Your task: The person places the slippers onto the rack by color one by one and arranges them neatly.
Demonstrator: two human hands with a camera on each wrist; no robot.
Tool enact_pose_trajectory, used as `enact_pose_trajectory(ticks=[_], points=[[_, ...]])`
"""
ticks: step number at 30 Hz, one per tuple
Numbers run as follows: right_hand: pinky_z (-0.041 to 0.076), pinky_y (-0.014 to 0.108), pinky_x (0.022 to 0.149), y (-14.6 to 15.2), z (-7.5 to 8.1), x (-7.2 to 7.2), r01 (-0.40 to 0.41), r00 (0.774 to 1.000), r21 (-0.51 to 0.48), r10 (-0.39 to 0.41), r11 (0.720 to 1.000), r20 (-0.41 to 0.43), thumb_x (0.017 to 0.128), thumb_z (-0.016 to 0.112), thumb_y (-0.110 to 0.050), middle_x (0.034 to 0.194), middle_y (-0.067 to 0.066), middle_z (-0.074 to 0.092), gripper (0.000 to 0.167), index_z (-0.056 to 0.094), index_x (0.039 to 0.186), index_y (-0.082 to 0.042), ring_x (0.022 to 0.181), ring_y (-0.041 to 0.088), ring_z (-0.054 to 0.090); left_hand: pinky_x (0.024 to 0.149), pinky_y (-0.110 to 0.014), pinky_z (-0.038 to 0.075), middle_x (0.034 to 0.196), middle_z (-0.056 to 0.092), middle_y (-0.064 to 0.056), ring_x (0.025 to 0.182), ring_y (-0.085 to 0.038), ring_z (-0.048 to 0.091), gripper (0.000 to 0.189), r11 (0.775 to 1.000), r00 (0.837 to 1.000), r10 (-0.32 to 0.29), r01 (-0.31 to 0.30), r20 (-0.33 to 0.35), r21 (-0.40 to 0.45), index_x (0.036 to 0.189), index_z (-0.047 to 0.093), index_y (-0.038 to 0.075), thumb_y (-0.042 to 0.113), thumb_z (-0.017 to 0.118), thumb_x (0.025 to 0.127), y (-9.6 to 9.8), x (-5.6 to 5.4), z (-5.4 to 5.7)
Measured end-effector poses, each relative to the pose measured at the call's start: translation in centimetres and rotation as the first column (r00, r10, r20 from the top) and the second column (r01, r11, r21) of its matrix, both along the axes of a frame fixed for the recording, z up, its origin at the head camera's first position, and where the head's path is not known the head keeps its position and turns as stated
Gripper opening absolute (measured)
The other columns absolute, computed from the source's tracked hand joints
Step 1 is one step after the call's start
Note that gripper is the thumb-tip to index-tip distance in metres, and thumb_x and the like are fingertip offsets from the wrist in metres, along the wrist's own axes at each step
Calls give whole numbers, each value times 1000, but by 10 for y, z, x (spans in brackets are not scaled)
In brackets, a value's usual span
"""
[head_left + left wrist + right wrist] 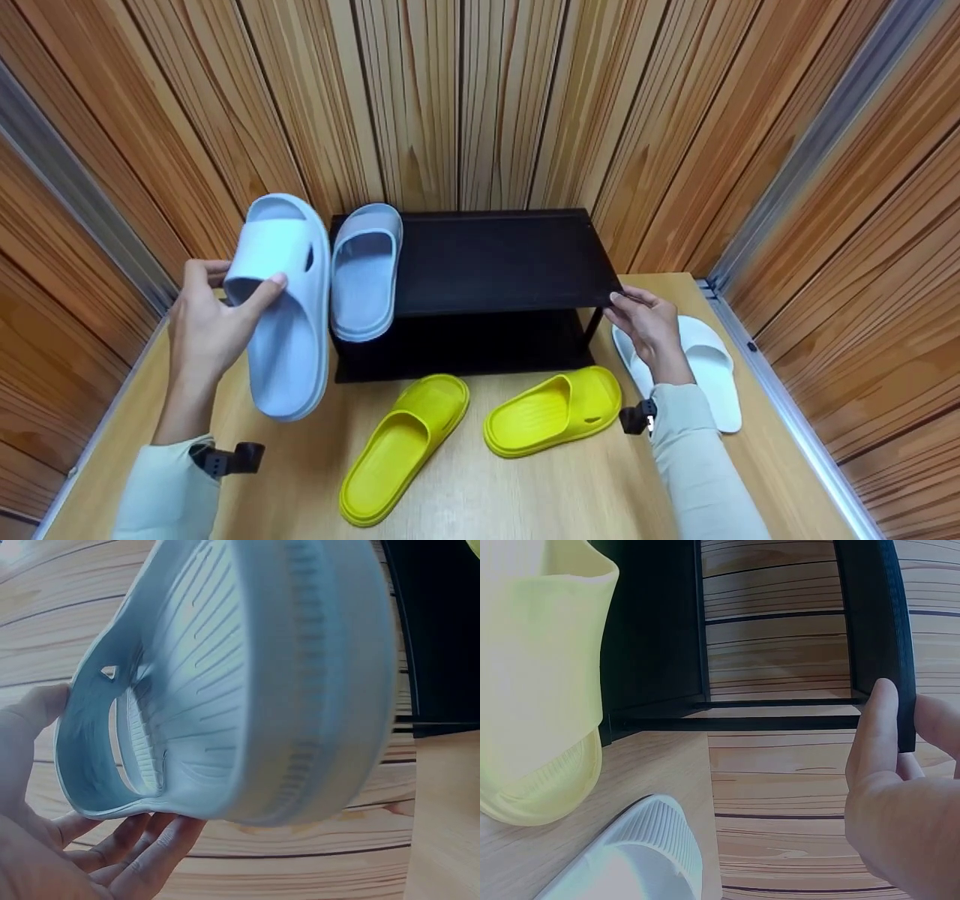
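Note:
My left hand (206, 322) holds a light blue slide slipper (289, 330) in the air at the left of a black two-tier shoe rack (495, 262). The thumb lies over the strap edge, and in the left wrist view the other fingers (154, 855) are against its side. A second blue slipper (365, 281) rests on the top shelf at its left end, toe toward the wall. My right hand (649, 322) pinches the front right corner of that shelf; the right wrist view shows thumb and fingers on opposite faces of the board (877, 630).
Two yellow slippers, one angled (405, 450) and one more sideways (555, 412), lie on the wooden floor before the rack. White slippers (709, 367) lie right of it, partly behind my right hand. Wood-panelled walls (495, 105) stand behind and at both sides.

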State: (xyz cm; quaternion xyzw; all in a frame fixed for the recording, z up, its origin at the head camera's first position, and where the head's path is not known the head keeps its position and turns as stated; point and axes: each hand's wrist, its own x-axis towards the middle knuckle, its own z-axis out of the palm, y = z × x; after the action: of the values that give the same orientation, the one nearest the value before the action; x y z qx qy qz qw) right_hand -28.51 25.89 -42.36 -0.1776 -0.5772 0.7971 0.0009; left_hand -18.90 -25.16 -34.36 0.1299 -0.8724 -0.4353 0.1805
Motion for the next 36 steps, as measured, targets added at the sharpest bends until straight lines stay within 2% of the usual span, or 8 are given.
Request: enact_pose_trajectory(ticks=[8,13,23,27,36], points=[[56,26,85,1,1,-1,-7,1000,-6,7,1000,24,97,66,-1,105,6,65,43,53,138,2,84,12,72,89,-56,51,137,48,-29,113,-44,54,85,998,998,-57,56,-29,-18,143,36,0,59,67,90,12,-6,16],[56,26,85,1,2,-1,-11,1000,-11,11,1000,25,97,66,0,105,6,64,41,53,136,1,84,12,72,84,-49,49,132,51,-27,111,-41,54,83,995,994,-92,90,-57,-40,141,38,-1,57,69,89,21,-13,21],[57,25,82,2,1,1,-8,1000,-32,8,999,7,96,65,2,100,7,66,33,56,127,2,81,13,72,83,-46,48,129,54,-24,107,-38,55,84,985,987,-154,149,-47,-88,137,42,0,63,68,88,42,-27,33],[56,25,83,3,1,0,-22,1000,-25,22,999,-20,97,64,3,97,5,67,37,53,131,5,81,13,72,84,-47,49,132,53,-23,108,-37,55,84,981,984,-174,169,-40,-89,136,42,1,65,67,87,52,-34,37],[56,26,85,1,1,0,-24,1000,-1,24,1000,8,97,65,1,100,5,65,39,53,133,3,83,12,71,80,-44,49,127,54,-19,103,-32,54,84,973,978,-209,206,-15,-100,133,45,4,68,69,84,73,-49,41]])
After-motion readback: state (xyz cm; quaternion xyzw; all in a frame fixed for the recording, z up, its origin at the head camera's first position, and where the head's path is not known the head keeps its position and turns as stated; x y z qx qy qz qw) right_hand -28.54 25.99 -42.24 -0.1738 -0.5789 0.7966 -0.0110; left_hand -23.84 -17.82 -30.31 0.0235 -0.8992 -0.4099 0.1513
